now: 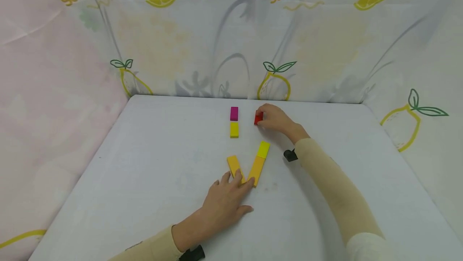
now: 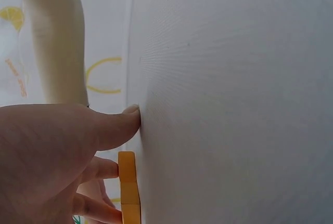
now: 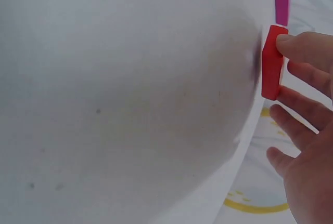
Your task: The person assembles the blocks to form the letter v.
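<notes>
Between thumb and fingers, my right hand (image 1: 277,121) pinches a red block (image 1: 258,119) at the far side of the table. The right wrist view shows the thumb and fingertips on this red block (image 3: 272,64), close to the table surface. With fingers spread, my left hand (image 1: 226,201) touches the near ends of two orange blocks, a left one (image 1: 233,163) and a right one (image 1: 256,169), which form a V. A yellow block (image 1: 263,149) adjoins the right orange block's far end. Left of the red block, a magenta block (image 1: 234,113) lies beyond another yellow block (image 1: 234,129).
All the blocks lie on a white-covered table (image 1: 152,152). Behind it hangs a cloth backdrop (image 1: 202,32) printed with lemons and lettering. Dark wrist-camera mounts are visible at both sleeves.
</notes>
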`<action>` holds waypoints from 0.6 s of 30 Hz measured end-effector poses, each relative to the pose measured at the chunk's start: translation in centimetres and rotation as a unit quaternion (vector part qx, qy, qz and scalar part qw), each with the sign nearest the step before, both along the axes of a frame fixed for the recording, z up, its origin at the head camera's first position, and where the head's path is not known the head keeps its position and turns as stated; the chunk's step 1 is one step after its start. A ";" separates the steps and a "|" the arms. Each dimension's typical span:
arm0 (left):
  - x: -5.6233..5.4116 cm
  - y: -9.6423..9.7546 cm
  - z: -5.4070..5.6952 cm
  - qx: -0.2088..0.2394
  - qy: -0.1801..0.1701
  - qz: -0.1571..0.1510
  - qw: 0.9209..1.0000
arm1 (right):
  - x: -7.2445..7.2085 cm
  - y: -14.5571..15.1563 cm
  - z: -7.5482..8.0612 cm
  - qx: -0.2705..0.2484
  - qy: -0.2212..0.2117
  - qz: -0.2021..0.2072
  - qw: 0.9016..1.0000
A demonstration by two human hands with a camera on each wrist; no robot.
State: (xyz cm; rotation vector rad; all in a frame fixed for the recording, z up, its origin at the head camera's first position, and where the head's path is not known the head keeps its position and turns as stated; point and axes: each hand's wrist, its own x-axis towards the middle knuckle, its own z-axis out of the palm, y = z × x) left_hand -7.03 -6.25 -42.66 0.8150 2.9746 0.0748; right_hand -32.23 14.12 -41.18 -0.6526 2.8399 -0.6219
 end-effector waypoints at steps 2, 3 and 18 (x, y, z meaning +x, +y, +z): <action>0.0 0.0 0.0 -0.001 0.004 -0.001 1.000 | 0.2 0.2 0.0 -0.003 0.000 -0.006 1.000; 0.0 -0.1 0.0 -0.001 0.007 -0.003 1.000 | 0.3 0.4 0.1 -0.003 -0.001 -0.008 1.000; 0.0 -0.1 0.1 0.002 0.001 -0.004 1.000 | 2.0 1.5 0.7 0.017 0.027 -0.007 0.999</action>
